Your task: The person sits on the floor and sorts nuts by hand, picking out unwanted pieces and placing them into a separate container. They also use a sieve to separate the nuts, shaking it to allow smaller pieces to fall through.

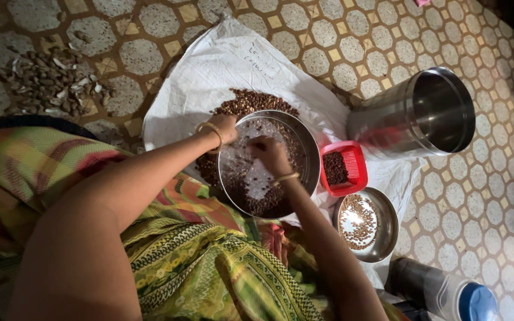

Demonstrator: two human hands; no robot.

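I see the patterned tile floor [477, 196] filling the frame, and across its middle a white cloth [227, 65] spread flat. At the right of the frame a tall steel canister [414, 116] lies on its side, mouth open toward the right. At centre sits a wide steel pan [301, 148] scattered with small brown seeds [251, 196], with a further heap of seeds [254, 101] on the cloth just above its rim. My left hand [224, 126] is clamped on the pan's upper left rim, fingers closed over the edge. My right hand [269, 153] is inside the pan among the seeds, fingers curled together, though I cannot tell whether anything is pinched between them. Lower right of the pan stands a small steel bowl [382, 238] holding a few seeds, and just above it a red plastic basket [355, 169] with dark seeds. A pile of husks [52, 80] lies at the upper left

What I judge risky: the pan rests partly on the lap and partly on the cloth, so a tilt from the rim grip could spill seeds, and the canister on its side could roll toward the basket
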